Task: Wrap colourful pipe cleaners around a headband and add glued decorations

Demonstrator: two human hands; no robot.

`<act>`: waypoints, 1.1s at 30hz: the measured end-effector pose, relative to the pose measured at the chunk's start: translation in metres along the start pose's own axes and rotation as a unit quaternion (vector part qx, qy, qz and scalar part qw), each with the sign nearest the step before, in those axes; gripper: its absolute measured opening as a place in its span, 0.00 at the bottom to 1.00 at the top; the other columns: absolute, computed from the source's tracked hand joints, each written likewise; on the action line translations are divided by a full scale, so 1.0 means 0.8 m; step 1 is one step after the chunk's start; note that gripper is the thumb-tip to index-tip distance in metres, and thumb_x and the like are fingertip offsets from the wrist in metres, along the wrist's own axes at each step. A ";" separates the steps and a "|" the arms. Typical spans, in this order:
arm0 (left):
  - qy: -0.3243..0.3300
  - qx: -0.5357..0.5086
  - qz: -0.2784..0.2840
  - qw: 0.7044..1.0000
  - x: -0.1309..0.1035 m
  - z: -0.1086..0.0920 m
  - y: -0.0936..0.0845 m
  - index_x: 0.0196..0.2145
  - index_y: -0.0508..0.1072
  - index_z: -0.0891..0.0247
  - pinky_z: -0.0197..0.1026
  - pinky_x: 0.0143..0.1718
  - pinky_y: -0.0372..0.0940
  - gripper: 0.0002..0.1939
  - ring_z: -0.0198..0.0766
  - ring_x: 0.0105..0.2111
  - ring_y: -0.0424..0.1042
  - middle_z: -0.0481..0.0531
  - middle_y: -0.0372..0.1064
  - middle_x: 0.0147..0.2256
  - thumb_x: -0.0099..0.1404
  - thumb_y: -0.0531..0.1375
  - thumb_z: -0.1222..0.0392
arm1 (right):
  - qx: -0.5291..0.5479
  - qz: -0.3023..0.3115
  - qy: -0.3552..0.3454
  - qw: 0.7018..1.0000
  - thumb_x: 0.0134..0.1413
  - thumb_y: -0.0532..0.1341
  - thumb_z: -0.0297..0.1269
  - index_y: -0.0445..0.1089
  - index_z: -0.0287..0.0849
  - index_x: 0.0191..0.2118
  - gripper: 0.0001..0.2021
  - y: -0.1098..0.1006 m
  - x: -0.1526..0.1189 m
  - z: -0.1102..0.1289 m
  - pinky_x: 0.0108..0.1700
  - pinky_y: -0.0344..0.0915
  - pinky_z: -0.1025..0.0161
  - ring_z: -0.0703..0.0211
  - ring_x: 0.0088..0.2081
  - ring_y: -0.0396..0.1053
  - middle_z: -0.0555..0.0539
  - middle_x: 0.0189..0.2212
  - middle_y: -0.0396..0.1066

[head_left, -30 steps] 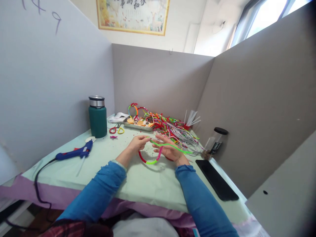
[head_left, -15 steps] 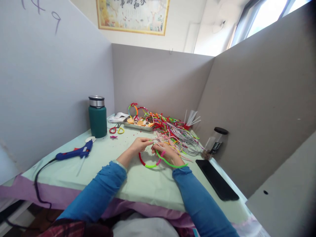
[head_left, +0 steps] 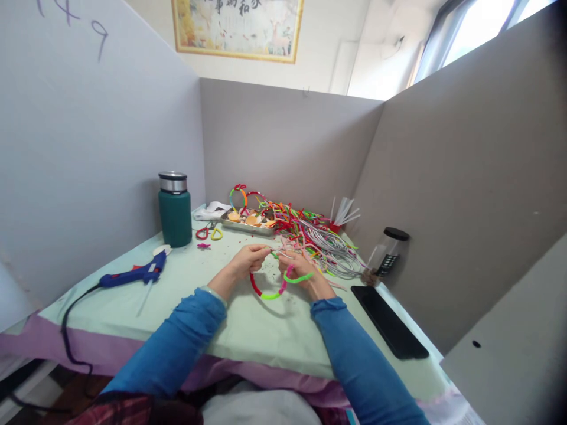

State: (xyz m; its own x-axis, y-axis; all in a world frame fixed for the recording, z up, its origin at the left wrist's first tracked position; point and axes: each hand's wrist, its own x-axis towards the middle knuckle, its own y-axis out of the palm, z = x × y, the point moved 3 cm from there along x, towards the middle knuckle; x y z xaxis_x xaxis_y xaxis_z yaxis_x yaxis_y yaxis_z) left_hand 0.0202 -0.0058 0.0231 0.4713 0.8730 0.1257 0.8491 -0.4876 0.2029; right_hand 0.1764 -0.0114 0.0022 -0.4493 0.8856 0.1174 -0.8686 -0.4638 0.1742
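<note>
Between my hands is a ring wrapped in red, green and pink pipe cleaner, its lower part hanging above the table. My left hand pinches the ring's upper left portion, fingers closed. On the right side, my right hand is closed on the ring's upper stretch, where a pale bare length shows between the hands. A loose bright green pipe cleaner curves out from the ring across my right hand. My fingers hide exactly where it joins.
Behind my hands lies a heap of colourful pipe cleaners, beside a metal tray. A green flask and a blue glue gun are on the left. To the right are a black phone and a clear jar. Grey partitions enclose the table.
The loose green pipe cleaner has become shorter and more curled beside the ring. My hands have spread slightly apart, and the ring has shifted a little.
</note>
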 end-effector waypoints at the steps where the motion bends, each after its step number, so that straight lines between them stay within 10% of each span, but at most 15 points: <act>1: 0.001 -0.008 0.003 1.000 0.000 -0.001 0.000 0.28 0.68 0.67 0.31 0.14 0.34 0.17 0.21 0.13 0.39 0.36 0.42 0.15 0.49 0.67 0.52 | -0.054 0.004 -0.007 0.999 0.44 0.65 0.42 0.68 0.41 0.32 0.12 0.003 0.000 -0.001 0.21 0.49 0.69 0.69 0.19 0.51 0.56 0.17 0.57; 9: -0.013 0.011 0.023 1.000 0.003 0.006 -0.003 0.31 0.69 0.68 0.31 0.14 0.34 0.18 0.21 0.13 0.39 0.36 0.42 0.15 0.49 0.67 0.51 | -0.394 -0.169 -0.200 0.881 0.50 0.59 0.38 0.74 0.42 0.28 0.08 -0.004 0.003 0.006 0.32 0.57 0.65 0.60 0.30 0.63 0.48 0.26 0.70; 18: -0.007 -0.003 0.014 1.000 0.002 0.004 -0.006 0.32 0.69 0.67 0.31 0.15 0.34 0.18 0.21 0.14 0.39 0.37 0.42 0.16 0.50 0.67 0.52 | -0.258 -0.257 -0.097 0.926 0.47 0.58 0.38 0.75 0.38 0.35 0.13 -0.030 0.011 0.000 0.23 0.61 0.65 0.60 0.22 0.66 0.47 0.24 0.72; 26: -0.051 0.068 -0.024 0.996 0.005 0.013 -0.008 0.37 0.73 0.68 0.34 0.16 0.33 0.24 0.22 0.14 0.39 0.37 0.43 0.16 0.47 0.68 0.49 | -0.340 -0.275 -0.317 0.842 0.50 0.57 0.35 0.70 0.45 0.49 0.18 -0.021 -0.007 0.031 0.48 0.64 0.57 0.54 0.48 0.66 0.41 0.55 0.60; 33: -0.037 0.156 -0.027 0.987 0.006 0.017 -0.008 0.37 0.75 0.69 0.35 0.16 0.36 0.26 0.23 0.14 0.41 0.38 0.46 0.15 0.48 0.66 0.44 | -0.249 -0.078 -0.178 0.949 0.53 0.59 0.46 0.74 0.42 0.39 0.15 -0.007 0.006 0.010 0.44 0.65 0.58 0.56 0.39 0.69 0.44 0.36 0.73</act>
State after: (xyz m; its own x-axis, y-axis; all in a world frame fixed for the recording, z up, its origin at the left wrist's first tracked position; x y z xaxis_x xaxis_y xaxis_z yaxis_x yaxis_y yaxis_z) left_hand 0.0204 0.0017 0.0090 0.4299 0.9015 0.0497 0.9000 -0.4235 -0.1036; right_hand 0.1812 -0.0050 0.0096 -0.2852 0.8375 0.4661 -0.9495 -0.1805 -0.2568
